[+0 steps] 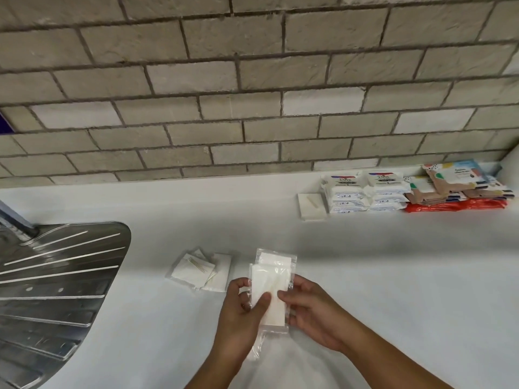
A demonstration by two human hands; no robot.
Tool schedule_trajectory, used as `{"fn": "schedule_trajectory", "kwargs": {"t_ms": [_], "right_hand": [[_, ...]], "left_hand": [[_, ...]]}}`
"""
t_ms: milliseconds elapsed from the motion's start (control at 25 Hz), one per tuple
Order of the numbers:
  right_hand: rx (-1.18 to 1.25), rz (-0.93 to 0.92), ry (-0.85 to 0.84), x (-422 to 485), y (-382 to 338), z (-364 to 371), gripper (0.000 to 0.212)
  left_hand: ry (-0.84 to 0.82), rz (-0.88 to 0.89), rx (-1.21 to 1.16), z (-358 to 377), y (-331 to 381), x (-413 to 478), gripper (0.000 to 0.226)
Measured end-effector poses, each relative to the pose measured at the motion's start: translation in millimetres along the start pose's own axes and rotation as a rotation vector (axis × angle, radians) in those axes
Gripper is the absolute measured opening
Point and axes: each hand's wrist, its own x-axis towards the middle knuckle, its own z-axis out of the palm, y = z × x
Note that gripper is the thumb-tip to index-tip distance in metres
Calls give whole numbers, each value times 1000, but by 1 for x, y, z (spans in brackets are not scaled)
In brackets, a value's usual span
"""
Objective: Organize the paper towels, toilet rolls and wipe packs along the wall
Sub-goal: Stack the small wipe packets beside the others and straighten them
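Both hands hold a small stack of clear-wrapped white napkin packets (273, 279) above the white counter (393, 276). My left hand (243, 313) grips the stack's left side with the thumb across the front; my right hand (309, 310) pinches its right edge. A loose pile of similar white packets (200, 269) lies on the counter just left of my hands. Against the brick wall at the right stand two stacks of white wipe packs (365, 195), a single white packet (311, 206) beside them, and colourful wipe packs (460, 183) on red ones.
A steel sink drainboard (56, 290) fills the left side, with a metal tap base (19, 226) at its back. The grey brick wall (252, 94) runs along the rear of the counter. A white side wall (512, 161) closes the far right corner.
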Motion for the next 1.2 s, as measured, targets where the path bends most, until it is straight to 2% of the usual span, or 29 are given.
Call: {"fn": "schedule_trajectory", "kwargs": {"t_ms": [120, 200, 320, 360, 480, 560, 680, 840, 1080, 1120, 1200], "right_hand": [[-43, -2, 127, 2, 6, -3, 33], [-46, -1, 205, 3, 7, -7, 28], [-140, 8, 356, 5, 8, -15, 22], [-218, 3, 410, 7, 10, -17, 22], [-390, -28, 483, 12, 14, -23, 36], [-393, -36, 479, 12, 15, -23, 33], [-368, -26, 478, 12, 16, -21, 31], [-359, -22, 471, 8, 17, -24, 41], [-396, -24, 470, 0, 15, -36, 23], [-392, -25, 479, -2, 15, -35, 21], [-378, -37, 492, -4, 13, -30, 17]], "left_hand": [[-28, -22, 49, 3, -3, 3, 38], [7, -24, 146, -5, -6, 5, 32], [28, -63, 525, -34, -11, 14, 25], [10, -130, 641, -45, -13, 16, 32], [-45, -300, 736, -61, -17, 16, 65], [-84, -278, 894, -54, -17, 11, 83], [-93, -242, 1040, -40, -15, 5, 86], [-119, -274, 864, -44, -17, 8, 73], [-105, -206, 661, -61, -18, 12, 7], [-108, -201, 571, -64, -16, 12, 7], [-182, -208, 238, -64, -6, 12, 14]]}}
